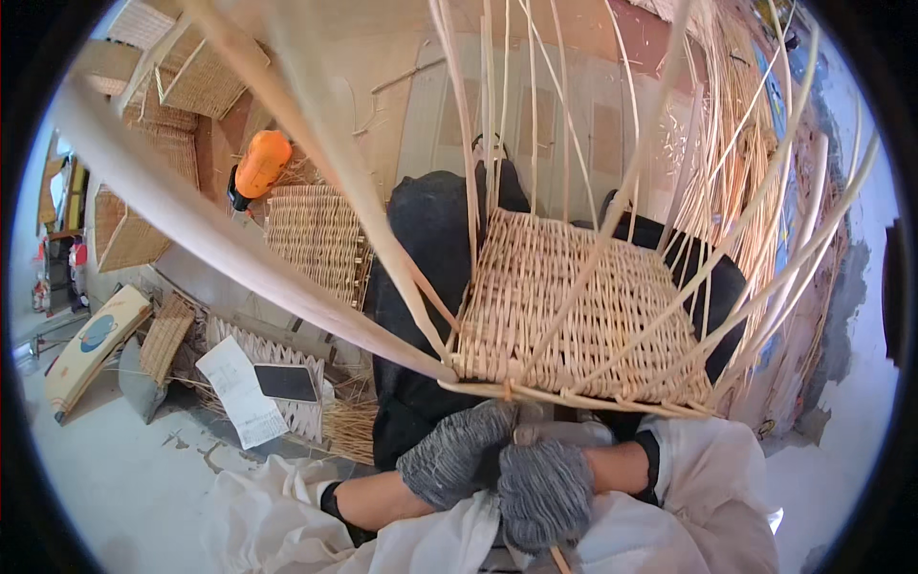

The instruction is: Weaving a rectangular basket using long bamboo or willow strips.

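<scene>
A woven wicker base [583,306] rests across my lap, with long pale rods standing up from its edges. Both my hands wear grey knitted gloves, close together just below its near edge. My left hand [454,454] is curled, its fingertips hidden by the edge and the other hand; what it grips I cannot make out. My right hand [545,493] is closed, and the tip of a thin wicker rod [560,561] sticks out beneath it. Thick peeled rods [239,263] slant up to the left from the base's near left corner.
An orange and black power tool [261,165] lies at the far left near a woven panel [316,239]. Several wicker baskets [153,172] stand beyond. A phone [285,383] and a paper sheet [239,392] lie left of my legs. Loose rods [736,163] are heaped right.
</scene>
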`<state>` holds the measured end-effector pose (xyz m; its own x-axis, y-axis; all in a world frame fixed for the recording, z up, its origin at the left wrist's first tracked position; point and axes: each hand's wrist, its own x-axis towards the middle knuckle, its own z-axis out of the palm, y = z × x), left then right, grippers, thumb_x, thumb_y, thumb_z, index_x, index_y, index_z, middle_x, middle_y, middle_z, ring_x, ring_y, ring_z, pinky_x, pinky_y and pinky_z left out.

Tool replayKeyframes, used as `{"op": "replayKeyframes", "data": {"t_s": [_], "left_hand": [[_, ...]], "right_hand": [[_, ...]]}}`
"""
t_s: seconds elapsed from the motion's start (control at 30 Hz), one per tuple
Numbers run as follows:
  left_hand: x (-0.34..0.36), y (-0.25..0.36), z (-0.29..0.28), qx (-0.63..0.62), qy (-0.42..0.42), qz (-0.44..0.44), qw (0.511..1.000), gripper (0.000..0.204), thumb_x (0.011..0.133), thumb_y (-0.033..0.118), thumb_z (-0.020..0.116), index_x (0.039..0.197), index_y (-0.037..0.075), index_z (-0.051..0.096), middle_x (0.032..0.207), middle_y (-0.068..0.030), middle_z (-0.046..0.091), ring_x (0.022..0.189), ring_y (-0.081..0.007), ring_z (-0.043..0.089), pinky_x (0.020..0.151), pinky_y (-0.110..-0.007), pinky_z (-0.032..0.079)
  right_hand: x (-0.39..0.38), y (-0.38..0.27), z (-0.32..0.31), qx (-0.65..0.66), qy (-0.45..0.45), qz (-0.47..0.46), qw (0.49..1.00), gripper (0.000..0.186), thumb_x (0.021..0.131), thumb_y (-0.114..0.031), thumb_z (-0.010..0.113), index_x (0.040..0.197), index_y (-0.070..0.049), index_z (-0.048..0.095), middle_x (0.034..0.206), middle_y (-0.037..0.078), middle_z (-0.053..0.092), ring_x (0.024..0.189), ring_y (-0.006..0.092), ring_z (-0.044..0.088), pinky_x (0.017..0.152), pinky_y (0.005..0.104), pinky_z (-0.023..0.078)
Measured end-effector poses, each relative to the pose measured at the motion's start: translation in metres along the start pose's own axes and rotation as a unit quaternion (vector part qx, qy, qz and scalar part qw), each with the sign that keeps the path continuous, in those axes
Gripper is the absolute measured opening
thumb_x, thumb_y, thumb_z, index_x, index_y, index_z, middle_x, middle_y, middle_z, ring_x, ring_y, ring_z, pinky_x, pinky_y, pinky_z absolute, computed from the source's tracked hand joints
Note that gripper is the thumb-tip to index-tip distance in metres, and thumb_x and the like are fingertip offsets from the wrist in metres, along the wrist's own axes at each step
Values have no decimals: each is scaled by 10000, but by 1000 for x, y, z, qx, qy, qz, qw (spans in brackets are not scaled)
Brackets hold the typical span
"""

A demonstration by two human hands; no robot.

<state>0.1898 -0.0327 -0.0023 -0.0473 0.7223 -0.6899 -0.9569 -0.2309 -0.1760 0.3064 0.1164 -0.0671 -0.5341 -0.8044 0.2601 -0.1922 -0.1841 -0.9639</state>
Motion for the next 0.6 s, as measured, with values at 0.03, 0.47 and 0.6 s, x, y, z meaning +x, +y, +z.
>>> {"op": "replayKeyframes", "data": {"t_s": [0.03, 0.47, 0.6], "left_hand": [[-2, 4, 3, -13, -38, 27, 999, 270, 840, 238, 513, 994, 17, 525, 904, -76, 561, 849, -166, 536, 777, -286, 442], [6, 7, -14, -14, 57, -6, 998, 220, 870, 177, 451, 1016, 27, 519, 871, -63, 560, 815, -163, 535, 776, -279, 452], [11, 18, -8, -60, 15, -50, 997, 211, 852, 133, 464, 1011, 5, 520, 886, -76, 562, 810, -169, 541, 772, -278, 454]], "right_hand": [[20, -7, -20, -67, 7, -43, 997, 199, 767, -250, 489, 800, -62, 545, 747, 83, 496, 668, 247, 460, 648, 343, 412], [15, 10, -9, -12, -98, 87, 991, 190, 786, -240, 482, 810, -63, 549, 751, 78, 505, 672, 238, 473, 639, 340, 408], [-19, 9, 11, 147, -27, 175, 973, 188, 780, -240, 481, 819, -70, 552, 763, 74, 498, 689, 236, 468, 644, 342, 392]]}}
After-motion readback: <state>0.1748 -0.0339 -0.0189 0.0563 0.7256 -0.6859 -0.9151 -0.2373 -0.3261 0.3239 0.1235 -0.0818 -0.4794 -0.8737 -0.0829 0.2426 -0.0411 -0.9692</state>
